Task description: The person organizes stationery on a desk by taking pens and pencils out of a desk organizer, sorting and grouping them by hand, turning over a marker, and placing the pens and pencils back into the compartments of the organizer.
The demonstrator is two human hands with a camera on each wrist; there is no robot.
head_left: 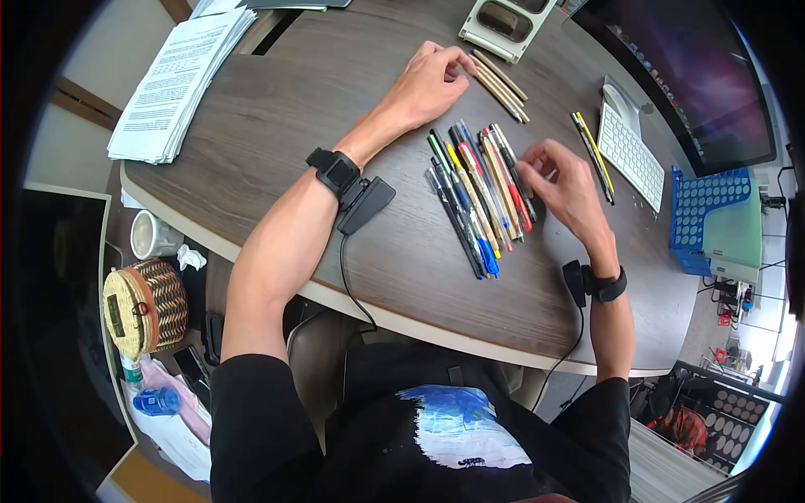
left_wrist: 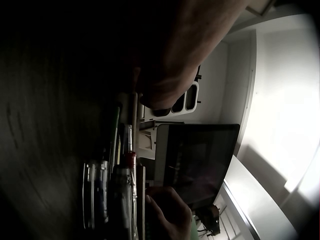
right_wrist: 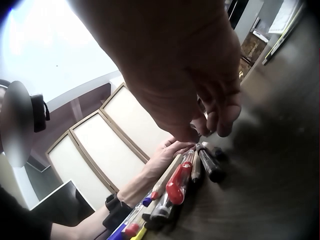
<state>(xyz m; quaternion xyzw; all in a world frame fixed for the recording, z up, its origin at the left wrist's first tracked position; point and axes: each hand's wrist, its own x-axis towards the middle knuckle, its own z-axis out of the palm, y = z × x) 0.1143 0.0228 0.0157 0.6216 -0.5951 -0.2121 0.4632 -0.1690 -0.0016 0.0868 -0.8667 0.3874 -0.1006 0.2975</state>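
Note:
Loose pens in several colours lie side by side in the middle of the desk, with a red pen [head_left: 470,157] among them. Farther back is a small group of tan pens [head_left: 501,88]. The left hand [head_left: 429,84] reaches to the upper end of that group, its index fingertip at a tan pen and its thumb apart. Beside the right edge of the coloured pens, the right hand [head_left: 563,180] has loosely bent fingers with nothing visible in them. In the right wrist view its fingertips hang just above the pens, near a red cap [right_wrist: 176,187].
A yellow pen [head_left: 594,151] and a dark one lie left of the keyboard [head_left: 631,155]. A pale holder [head_left: 503,29] stands at the back, near the monitor [head_left: 688,75]. Stacked papers [head_left: 172,84] lie at the left; a blue basket [head_left: 700,205] is at the right.

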